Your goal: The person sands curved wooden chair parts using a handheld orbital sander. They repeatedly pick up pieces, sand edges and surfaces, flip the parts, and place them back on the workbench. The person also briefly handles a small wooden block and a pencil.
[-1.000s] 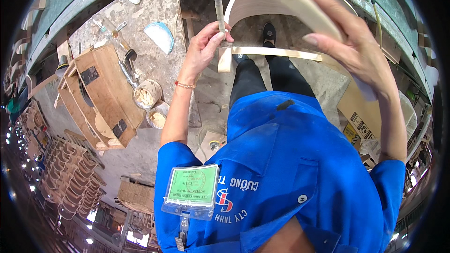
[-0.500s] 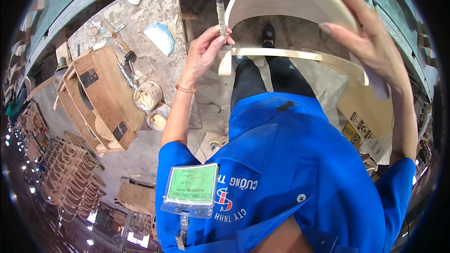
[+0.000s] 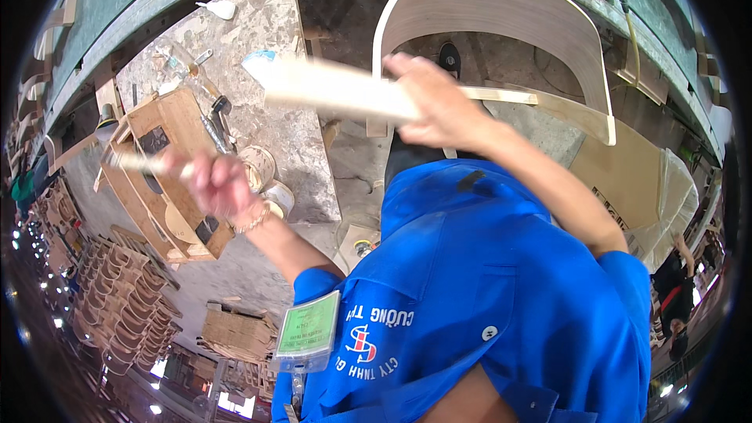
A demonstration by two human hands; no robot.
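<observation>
A: What changed?

B: Left hand (image 3: 222, 186) had come off the corner of the bent-plywood shell (image 3: 486, 8) and swung left. Fingers were curled round a thin stick (image 3: 145, 162), which pointed left out of the fist. Blurred, so no call on its tip.

A: Over what?

B: In view, over the wooden box (image 3: 188, 113). Two tubs (image 3: 258, 163) sat just right of those fingers. Contact with the box: couldn't tell.

A: Right?

B: Right hand (image 3: 440, 106) had come across too. Fingers and thumb were clamped on one end of a pale wooden board (image 3: 337, 90); the rest ran left from them, its far end overlapping the blue-and-white half-round (image 3: 254, 63). Also blurred.

A: And the shell?

B: Beyond the right fingers and to their right, with the crossbar (image 3: 505, 95) just right of them. The stick no longer stood at its corner.

A: Meaning?

B: My read: the handling had shifted off the shell to board and stick. Neither hand seemed to grip the shell.
</observation>
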